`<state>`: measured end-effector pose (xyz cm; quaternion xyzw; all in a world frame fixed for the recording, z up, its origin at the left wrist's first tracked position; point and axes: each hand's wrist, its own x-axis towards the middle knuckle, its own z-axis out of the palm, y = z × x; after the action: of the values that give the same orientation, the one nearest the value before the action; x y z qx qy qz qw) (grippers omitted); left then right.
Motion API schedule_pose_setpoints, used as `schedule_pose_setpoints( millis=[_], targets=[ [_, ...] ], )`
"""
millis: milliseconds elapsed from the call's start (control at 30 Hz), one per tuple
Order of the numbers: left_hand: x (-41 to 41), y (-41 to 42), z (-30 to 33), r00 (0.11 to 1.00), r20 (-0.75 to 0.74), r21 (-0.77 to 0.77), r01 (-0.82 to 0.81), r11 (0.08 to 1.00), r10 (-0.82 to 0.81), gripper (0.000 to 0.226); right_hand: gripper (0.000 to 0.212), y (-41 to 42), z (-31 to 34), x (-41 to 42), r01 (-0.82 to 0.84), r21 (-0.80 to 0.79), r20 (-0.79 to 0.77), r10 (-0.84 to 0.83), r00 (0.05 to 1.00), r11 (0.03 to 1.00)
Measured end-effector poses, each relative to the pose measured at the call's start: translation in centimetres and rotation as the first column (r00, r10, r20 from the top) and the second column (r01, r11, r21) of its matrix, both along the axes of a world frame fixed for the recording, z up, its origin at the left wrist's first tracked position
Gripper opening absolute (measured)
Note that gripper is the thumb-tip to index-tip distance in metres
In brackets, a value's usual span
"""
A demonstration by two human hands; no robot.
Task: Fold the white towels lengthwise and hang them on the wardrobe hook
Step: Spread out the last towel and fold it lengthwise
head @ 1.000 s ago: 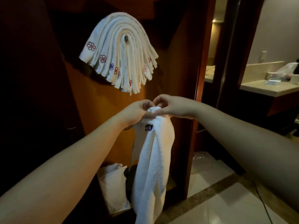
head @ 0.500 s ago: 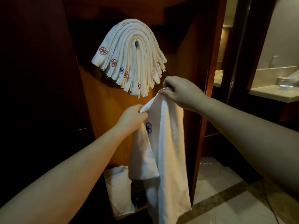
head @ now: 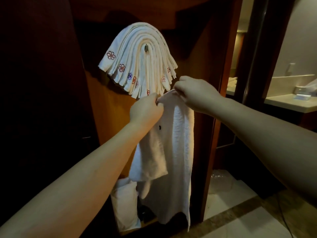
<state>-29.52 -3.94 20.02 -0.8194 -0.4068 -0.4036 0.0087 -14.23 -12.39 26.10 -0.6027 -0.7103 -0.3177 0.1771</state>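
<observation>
A white towel (head: 178,152) hangs down in front of the open wardrobe, held by its top edge. My left hand (head: 145,109) pinches the top left corner and my right hand (head: 193,93) pinches the top right corner, a little higher. A short folded flap of the towel hangs on the left side. Above, several folded white towels (head: 137,59) with embroidered flower marks fan out over the wardrobe hook (head: 146,47). My hands are just below that fan.
A white bag (head: 124,205) stands on the wardrobe floor at the lower left. The wardrobe's wooden side panel (head: 214,100) rises on the right. Beyond it lie a tiled floor (head: 228,219) and a bathroom counter (head: 289,102).
My left hand rose from below towards the right hand, bringing the two top corners closer. The towel's blue mark is now mostly hidden behind my left wrist.
</observation>
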Motion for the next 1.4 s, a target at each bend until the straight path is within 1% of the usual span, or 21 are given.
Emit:
schedule_pose_setpoints(
  millis=[67, 133, 233, 300, 400, 500, 567, 633, 700, 767, 800, 867, 900, 967, 1033, 1100, 1200, 1233, 1300, 1367, 1400],
  targets=[
    [-0.9, 1.1, -0.7, 0.998, -0.048, -0.142, -0.053, 0.988, 0.047, 0.010, 0.025, -0.3, 0.2, 1.2, 0.009, 0.057, -0.010, -0.009, 1.000, 0.998],
    [-1.9, 2.2, -1.6, 0.994, -0.058, -0.272, -0.104, 0.957, 0.092, 0.019, 0.027, -0.5, 0.1, 2.5, 0.024, 0.081, 0.007, -0.024, 1.000, 0.996],
    [-3.5, 4.0, -2.6, 0.983, -0.129, -0.331, -0.165, 0.929, 0.129, 0.021, 0.028, -0.7, -0.9, 4.6, 0.103, 0.040, 0.043, -0.105, 0.994, 0.994],
    [-4.8, 5.2, -3.1, 0.974, -0.185, -0.302, -0.186, 0.935, 0.134, 0.020, 0.028, -0.8, -1.7, 6.0, 0.168, 0.018, 0.048, -0.168, 0.985, 0.986],
    [-6.8, 6.4, -3.6, 0.943, -0.256, -0.187, -0.262, 0.947, 0.210, 0.018, 0.033, -1.0, -2.6, 8.1, 0.270, 0.037, 0.054, -0.272, 0.961, 0.962],
    [-8.2, 7.3, -3.7, 0.903, -0.294, -0.085, -0.351, 0.933, 0.313, 0.014, 0.045, -1.0, -3.1, 9.6, 0.332, 0.055, 0.035, -0.334, 0.942, 0.942],
    [-9.3, 8.0, -3.6, 0.900, -0.281, -0.084, -0.369, 0.926, 0.333, 0.016, 0.049, -0.8, -3.5, 10.4, 0.359, 0.031, 0.036, -0.360, 0.932, 0.933],
    [-10.7, 8.8, -3.4, 0.951, -0.180, -0.198, -0.284, 0.938, 0.250, 0.022, 0.051, -0.7, -4.1, 11.3, 0.387, 0.030, 0.055, -0.388, 0.920, 0.922],
    [-11.8, 9.0, -3.4, 0.987, 0.128, -0.416, -0.034, 0.909, 0.095, 0.016, 0.053, -0.5, -4.8, 12.2, 0.409, 0.031, 0.054, -0.410, 0.910, 0.912],
    [-12.5, 8.6, -3.4, 0.890, 0.455, -0.532, 0.244, 0.811, 0.031, 0.013, 0.047, 0.0, -5.8, 13.0, 0.405, -0.033, 0.048, -0.403, 0.914, 0.914],
    [-12.8, 8.6, -3.6, 0.826, 0.563, -0.543, 0.352, 0.762, 0.020, 0.013, 0.039, 0.3, -6.4, 13.3, 0.384, -0.105, 0.006, -0.385, 0.923, 0.917],
    [-13.4, 8.5, -3.8, 0.736, 0.677, -0.544, 0.504, 0.670, -0.004, 0.010, 0.020, 0.5, -7.6, 14.0, 0.327, -0.285, -0.115, -0.371, 0.922, 0.901],
    [-13.8, 8.5, -4.0, 0.713, 0.700, -0.544, 0.555, 0.629, -0.024, 0.018, 0.013, 0.5, -8.4, 14.6, 0.304, -0.354, -0.157, -0.377, 0.913, 0.884],
    [-14.0, 8.3, -4.3, 0.678, 0.734, -0.533, 0.614, 0.582, -0.042, 0.025, 0.008, 0.5, -10.2, 15.6, 0.275, -0.427, -0.228, -0.397, 0.889, 0.861],
    [-13.8, 8.1, -4.8, 0.633, 0.774, -0.509, 0.653, 0.561, -0.035, 0.023, 0.015, 0.7, -11.7, 15.9, 0.239, -0.420, -0.369, -0.406, 0.836, 0.875],
    [-13.0, 7.6, -5.2, 0.548, 0.836, -0.478, 0.699, 0.532, 0.029, 0.025, 0.020, 0.8, -13.1, 15.3, 0.190, -0.382, -0.524, -0.381, 0.762, 0.905],
    [-11.6, 6.2, -6.0, 0.384, 0.878, -0.479, 0.719, 0.503, 0.287, 0.030, 0.024, 0.6, -15.1, 13.5, 0.036, -0.404, -0.721, -0.342, 0.602, 0.914],
    [-11.1, 5.6, -6.4, 0.368, 0.872, -0.487, 0.709, 0.509, 0.322, 0.031, 0.026, 0.4, -15.5, 12.7, -0.056, -0.434, -0.784, -0.346, 0.515, 0.899],
    [-10.0, 4.1, -7.3, 0.390, 0.868, -0.496, 0.684, 0.535, 0.306, 0.038, 0.024, -0.1, -16.0, 10.6, -0.259, -0.452, -0.873, -0.363, 0.326, 0.854],
    [-8.9, 2.1, -8.5, 0.418, 0.863, -0.502, 0.651, 0.569, 0.283, 0.042, 0.021, -0.6, -16.3, 8.0, -0.409, -0.387, -0.922, -0.343, 0.180, 0.826],
    [-8.4, 1.0, -9.1, 0.434, 0.855, -0.513, 0.626, 0.588, 0.284, 0.040, 0.020, -0.8, -16.3, 6.6, -0.463, -0.342, -0.939, -0.318, 0.132, 0.817]
  ],
)
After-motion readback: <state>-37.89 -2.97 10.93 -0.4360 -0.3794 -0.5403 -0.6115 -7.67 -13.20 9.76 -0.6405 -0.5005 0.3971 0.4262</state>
